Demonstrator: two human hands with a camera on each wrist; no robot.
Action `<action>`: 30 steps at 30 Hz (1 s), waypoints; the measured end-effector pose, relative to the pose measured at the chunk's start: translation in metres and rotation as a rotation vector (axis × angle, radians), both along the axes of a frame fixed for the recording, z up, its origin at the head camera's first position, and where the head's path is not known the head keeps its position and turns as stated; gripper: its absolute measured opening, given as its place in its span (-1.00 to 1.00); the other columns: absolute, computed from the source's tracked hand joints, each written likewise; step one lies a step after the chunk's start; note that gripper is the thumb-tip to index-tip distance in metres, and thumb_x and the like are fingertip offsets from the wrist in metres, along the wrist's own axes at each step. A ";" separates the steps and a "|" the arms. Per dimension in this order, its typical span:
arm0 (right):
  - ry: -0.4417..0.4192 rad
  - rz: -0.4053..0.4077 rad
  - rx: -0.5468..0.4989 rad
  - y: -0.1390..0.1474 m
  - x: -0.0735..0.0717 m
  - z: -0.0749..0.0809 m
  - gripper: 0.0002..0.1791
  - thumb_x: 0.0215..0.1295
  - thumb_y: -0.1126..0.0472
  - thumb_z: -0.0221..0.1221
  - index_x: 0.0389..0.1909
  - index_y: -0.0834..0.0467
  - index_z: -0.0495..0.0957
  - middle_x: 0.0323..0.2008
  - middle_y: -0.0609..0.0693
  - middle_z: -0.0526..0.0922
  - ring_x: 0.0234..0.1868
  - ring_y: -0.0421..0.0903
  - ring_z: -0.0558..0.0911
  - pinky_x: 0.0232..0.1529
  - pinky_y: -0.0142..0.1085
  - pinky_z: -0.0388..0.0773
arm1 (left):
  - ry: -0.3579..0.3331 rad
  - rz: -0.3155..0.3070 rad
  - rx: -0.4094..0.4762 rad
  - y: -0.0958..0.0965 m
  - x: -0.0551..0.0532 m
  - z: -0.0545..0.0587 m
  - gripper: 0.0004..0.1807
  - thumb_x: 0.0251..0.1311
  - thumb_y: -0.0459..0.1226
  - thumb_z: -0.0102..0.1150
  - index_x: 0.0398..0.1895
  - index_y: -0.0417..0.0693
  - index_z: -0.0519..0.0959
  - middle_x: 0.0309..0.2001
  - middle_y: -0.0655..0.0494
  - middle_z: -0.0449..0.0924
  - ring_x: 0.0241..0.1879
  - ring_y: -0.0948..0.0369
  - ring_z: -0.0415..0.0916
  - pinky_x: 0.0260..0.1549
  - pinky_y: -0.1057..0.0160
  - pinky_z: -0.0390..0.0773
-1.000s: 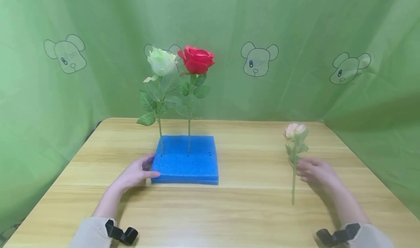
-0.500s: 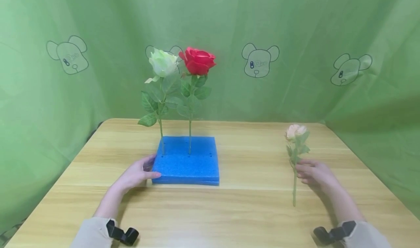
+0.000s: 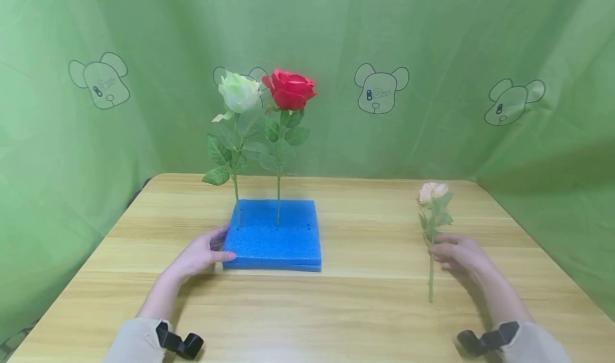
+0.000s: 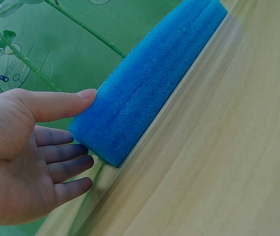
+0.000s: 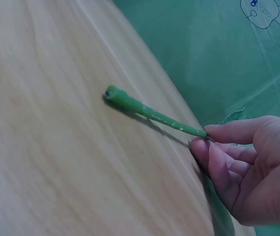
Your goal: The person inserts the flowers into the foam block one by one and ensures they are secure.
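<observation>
My left hand (image 3: pixel 197 255) rests against the left side of a blue foam block (image 3: pixel 274 245). Its thumb touches the block's front corner, and the fairly straight fingers lie along the end, as the left wrist view shows. A pale green-white rose (image 3: pixel 238 92) and a red rose (image 3: pixel 290 89) stand upright in the block. On the right, a pale pink rose (image 3: pixel 432 192) lies on the table, bloom pointing away. My right hand (image 3: pixel 462 254) pinches its green stem (image 5: pixel 164 120) between thumb and fingers; the cut stem end shows in the right wrist view.
The wooden table (image 3: pixel 365 309) carries everything. Several small holes dot the foam block's top. A green curtain (image 3: pixel 331 32) with bear-head drawings hangs behind and on both sides.
My right fingers have closed in slightly leftward onto the pink rose's stem. The left hand and the foam block stay in place; the whole view has shifted a little.
</observation>
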State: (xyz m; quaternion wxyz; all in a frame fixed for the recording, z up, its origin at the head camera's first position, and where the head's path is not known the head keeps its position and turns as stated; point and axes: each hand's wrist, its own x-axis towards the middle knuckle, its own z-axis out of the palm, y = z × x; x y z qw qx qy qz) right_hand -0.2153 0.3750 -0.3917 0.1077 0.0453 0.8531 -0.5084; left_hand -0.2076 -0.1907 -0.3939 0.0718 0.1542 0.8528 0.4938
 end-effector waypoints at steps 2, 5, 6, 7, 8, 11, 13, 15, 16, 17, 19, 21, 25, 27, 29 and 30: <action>-0.009 0.003 -0.078 0.000 0.000 -0.001 -0.20 0.23 0.23 0.16 0.26 0.60 -0.05 -0.16 0.16 0.59 -0.24 -0.14 0.61 -0.20 -0.30 0.62 | -0.003 -0.001 0.004 0.000 0.000 0.000 -0.12 0.09 -0.21 0.27 0.34 -0.45 0.03 0.31 -0.39 0.09 0.26 -0.25 0.12 0.23 -0.15 0.15; -0.032 0.019 -0.270 0.001 -0.001 -0.002 -0.22 0.27 0.34 0.09 0.26 0.63 -0.16 -0.23 0.07 0.62 -0.25 -0.10 0.64 -0.18 -0.30 0.61 | -0.007 -0.004 0.007 0.000 0.000 0.000 -0.12 0.09 -0.21 0.27 0.35 -0.44 0.03 0.32 -0.38 0.08 0.26 -0.25 0.12 0.23 -0.14 0.15; -0.038 0.026 -0.327 0.001 -0.002 -0.003 -0.23 0.27 0.36 0.08 0.26 0.63 -0.19 -0.25 0.05 0.63 -0.25 -0.09 0.65 -0.17 -0.31 0.61 | -0.008 -0.005 0.008 0.000 0.000 0.000 -0.12 0.09 -0.21 0.27 0.35 -0.44 0.03 0.32 -0.38 0.08 0.26 -0.25 0.12 0.23 -0.14 0.16; -0.043 0.031 -0.376 0.002 -0.002 -0.003 -0.23 0.28 0.37 0.06 0.26 0.63 -0.21 -0.26 0.04 0.64 -0.25 -0.09 0.66 -0.16 -0.32 0.61 | -0.009 -0.006 0.009 0.000 0.000 0.000 -0.11 0.09 -0.21 0.27 0.35 -0.44 0.03 0.32 -0.38 0.08 0.26 -0.25 0.12 0.23 -0.14 0.16; -0.048 0.036 -0.420 0.002 -0.003 -0.004 -0.23 0.29 0.38 0.05 0.26 0.63 -0.23 -0.26 0.04 0.64 -0.24 -0.09 0.66 -0.14 -0.32 0.60 | -0.011 -0.007 0.010 0.000 0.000 0.000 -0.11 0.09 -0.21 0.27 0.35 -0.44 0.02 0.32 -0.38 0.08 0.26 -0.25 0.12 0.23 -0.14 0.15; -0.041 0.060 -0.484 0.003 -0.004 -0.004 -0.25 0.30 0.38 0.04 0.24 0.64 -0.23 -0.25 0.04 0.63 -0.20 -0.10 0.65 -0.09 -0.34 0.58 | -0.015 -0.008 0.014 0.000 0.000 0.000 -0.11 0.09 -0.20 0.27 0.35 -0.43 0.02 0.32 -0.38 0.08 0.26 -0.25 0.12 0.23 -0.15 0.15; -0.035 0.066 -0.498 0.002 -0.005 -0.003 -0.27 0.29 0.38 0.06 0.23 0.66 -0.16 -0.23 0.04 0.63 -0.19 -0.10 0.64 -0.07 -0.35 0.57 | -0.017 -0.005 0.014 0.000 0.000 0.000 -0.11 0.09 -0.20 0.27 0.35 -0.44 0.02 0.32 -0.38 0.08 0.26 -0.25 0.11 0.23 -0.15 0.15; -0.032 0.065 -0.512 0.001 -0.005 -0.001 -0.33 0.28 0.39 0.07 0.21 0.65 -0.07 -0.23 0.06 0.63 -0.18 -0.09 0.64 -0.07 -0.34 0.56 | -0.017 -0.006 0.014 0.000 0.000 0.000 -0.11 0.09 -0.20 0.27 0.35 -0.44 0.02 0.32 -0.38 0.07 0.26 -0.25 0.11 0.23 -0.14 0.15; -0.029 0.055 -0.505 -0.001 -0.005 0.000 -0.32 0.27 0.39 0.08 0.21 0.65 -0.06 -0.24 0.05 0.63 -0.18 -0.09 0.64 -0.07 -0.35 0.56 | -0.018 -0.006 0.016 0.000 -0.001 0.000 -0.11 0.09 -0.20 0.27 0.35 -0.44 0.02 0.32 -0.38 0.07 0.27 -0.25 0.11 0.23 -0.14 0.14; -0.025 0.052 -0.498 -0.002 -0.004 0.001 -0.32 0.27 0.39 0.08 0.22 0.64 -0.06 -0.24 0.05 0.63 -0.18 -0.10 0.64 -0.07 -0.36 0.56 | -0.018 -0.007 0.018 -0.001 -0.001 0.000 -0.11 0.09 -0.21 0.27 0.35 -0.44 0.02 0.32 -0.38 0.07 0.27 -0.25 0.10 0.24 -0.14 0.13; -0.019 0.046 -0.491 -0.004 -0.004 0.004 -0.32 0.27 0.39 0.08 0.22 0.64 -0.07 -0.24 0.04 0.62 -0.18 -0.11 0.64 -0.07 -0.37 0.56 | -0.020 -0.008 0.025 -0.001 -0.002 -0.001 -0.11 0.09 -0.21 0.27 0.35 -0.44 0.01 0.33 -0.37 0.06 0.28 -0.24 0.09 0.24 -0.13 0.12; -0.013 0.047 -0.488 -0.007 -0.004 0.006 -0.27 0.28 0.39 0.06 0.24 0.64 -0.15 -0.23 0.02 0.60 -0.18 -0.13 0.64 -0.06 -0.38 0.55 | -0.017 -0.013 0.032 -0.002 -0.002 -0.001 -0.11 0.09 -0.22 0.27 0.35 -0.44 0.01 0.33 -0.38 0.06 0.28 -0.24 0.08 0.25 -0.13 0.11; 0.007 0.071 -0.490 -0.011 -0.005 0.009 -0.29 0.30 0.40 0.03 0.23 0.65 -0.18 -0.21 0.02 0.58 -0.17 -0.15 0.63 -0.05 -0.37 0.55 | -0.011 -0.017 0.037 -0.002 -0.003 -0.002 -0.11 0.08 -0.23 0.28 0.35 -0.45 0.02 0.33 -0.38 0.06 0.28 -0.24 0.09 0.25 -0.13 0.12; 0.014 0.069 -0.489 -0.015 -0.005 0.012 -0.32 0.30 0.39 0.04 0.22 0.64 -0.12 -0.21 0.03 0.58 -0.17 -0.16 0.62 -0.05 -0.38 0.54 | -0.007 -0.021 0.039 -0.002 -0.003 -0.002 -0.12 0.08 -0.24 0.28 0.35 -0.45 0.02 0.32 -0.38 0.06 0.27 -0.25 0.09 0.24 -0.14 0.12; 0.026 0.063 -0.493 -0.018 -0.005 0.014 -0.40 0.29 0.39 0.05 0.18 0.62 -0.01 -0.21 0.03 0.58 -0.17 -0.16 0.62 -0.05 -0.38 0.54 | -0.006 -0.020 0.040 -0.002 -0.003 -0.002 -0.12 0.08 -0.24 0.28 0.34 -0.45 0.02 0.32 -0.38 0.07 0.27 -0.25 0.09 0.25 -0.14 0.11; 0.032 0.056 -0.495 -0.020 -0.005 0.015 -0.46 0.29 0.39 0.05 0.15 0.59 0.06 -0.21 0.03 0.58 -0.17 -0.16 0.62 -0.06 -0.39 0.55 | -0.007 -0.020 0.042 -0.003 -0.003 -0.002 -0.12 0.08 -0.24 0.28 0.34 -0.45 0.02 0.32 -0.38 0.07 0.28 -0.24 0.09 0.25 -0.14 0.11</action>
